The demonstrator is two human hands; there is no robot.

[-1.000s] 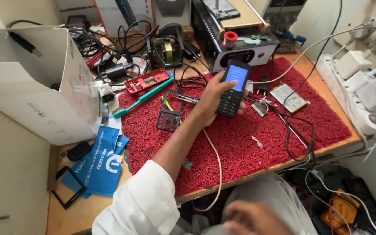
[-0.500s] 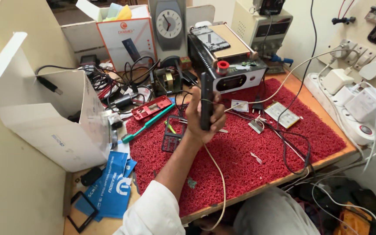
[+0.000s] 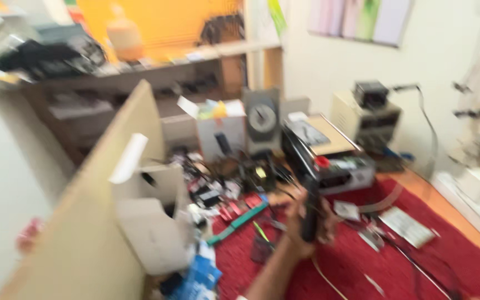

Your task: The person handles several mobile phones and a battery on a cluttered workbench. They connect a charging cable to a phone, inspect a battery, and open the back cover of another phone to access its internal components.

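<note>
- Left hand (image 3: 306, 222), lower centre of frame: closed around a dark phone (image 3: 310, 216), held edge-on above the red mat (image 3: 418, 261).
- Right hand: out of view.
- Phone: likely light, rigid, smooth, fragile; grip along the long edges.

Left hand (image 3: 306, 222) raised, grip closed.

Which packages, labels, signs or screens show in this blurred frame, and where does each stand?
White carton: upright at the bench's back, top flap open, dark phone picture on its front.
Blue packets: lying at the bench's front left edge.
Pale posters: on the rear wall, top right.
Phone: dark, edge-on in the left hand; screen unseen.
</note>
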